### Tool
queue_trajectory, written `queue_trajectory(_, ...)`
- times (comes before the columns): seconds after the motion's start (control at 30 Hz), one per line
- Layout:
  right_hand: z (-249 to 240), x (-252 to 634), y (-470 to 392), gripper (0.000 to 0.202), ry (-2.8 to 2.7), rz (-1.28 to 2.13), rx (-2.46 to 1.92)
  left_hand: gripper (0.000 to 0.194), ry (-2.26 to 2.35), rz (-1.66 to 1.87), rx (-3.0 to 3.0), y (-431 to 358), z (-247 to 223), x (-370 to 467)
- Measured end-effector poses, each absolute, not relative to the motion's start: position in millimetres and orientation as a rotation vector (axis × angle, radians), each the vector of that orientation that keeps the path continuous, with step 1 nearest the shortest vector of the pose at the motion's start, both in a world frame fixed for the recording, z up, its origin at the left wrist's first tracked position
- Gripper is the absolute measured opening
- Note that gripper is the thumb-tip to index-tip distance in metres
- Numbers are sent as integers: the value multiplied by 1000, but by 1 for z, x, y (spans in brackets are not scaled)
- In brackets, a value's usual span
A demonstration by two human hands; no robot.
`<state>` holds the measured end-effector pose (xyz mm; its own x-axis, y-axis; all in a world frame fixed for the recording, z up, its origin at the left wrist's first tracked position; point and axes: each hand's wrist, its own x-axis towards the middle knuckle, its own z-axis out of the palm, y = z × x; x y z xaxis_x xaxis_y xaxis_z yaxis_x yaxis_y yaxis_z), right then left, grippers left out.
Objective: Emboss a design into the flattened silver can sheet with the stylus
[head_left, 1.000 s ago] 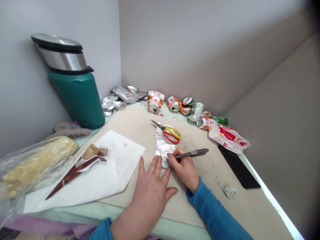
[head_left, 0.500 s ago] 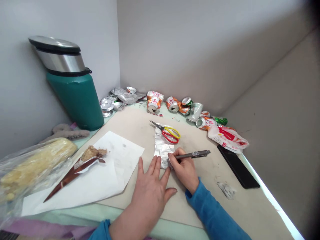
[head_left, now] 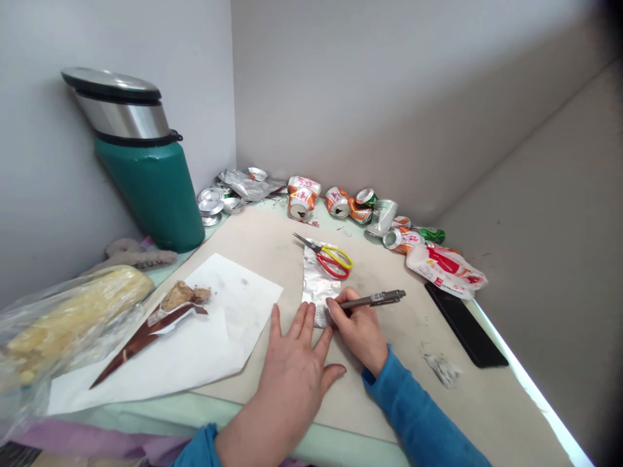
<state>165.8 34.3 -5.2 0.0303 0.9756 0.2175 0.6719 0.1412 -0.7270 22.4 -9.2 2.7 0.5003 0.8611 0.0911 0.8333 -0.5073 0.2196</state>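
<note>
My right hand [head_left: 359, 329] is closed around a dark grey pen [head_left: 377, 299], its tip hidden by my fingers at the near end of a silver metal sheet [head_left: 318, 285]. Small dark marks cover that near end of the sheet. My left hand [head_left: 294, 363] lies flat with fingers spread, its fingertips touching the sheet's near left corner and edge. Across the sheet's far part rest scissors [head_left: 331, 258] with one yellow and one red handle loop, blades pointing away to the left.
Crushed cans [head_left: 302, 198] line the back wall. A green bottle [head_left: 150, 188] stands at left, near white paper [head_left: 228, 318] bearing a brown wrapper [head_left: 146, 337] and a bagged yellow food [head_left: 82, 311]. At right lie a phone [head_left: 464, 327] and crumpled tissue [head_left: 442, 370].
The pen's upper end has shifted slightly to the left, with the right hand still on the sheet. The whole view has moved a little; the left hand keeps its place.
</note>
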Motion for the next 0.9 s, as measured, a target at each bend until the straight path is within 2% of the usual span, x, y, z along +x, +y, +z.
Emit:
queue_trajectory(0.57,-6,168,32,24,-1721,588,-1545,55,1473,286,2596,-10,3,23)
queue_trajectory(0.9,-5,170,30,20,-1487,784,-1423,55,1467,337,2562,-12,8,21)
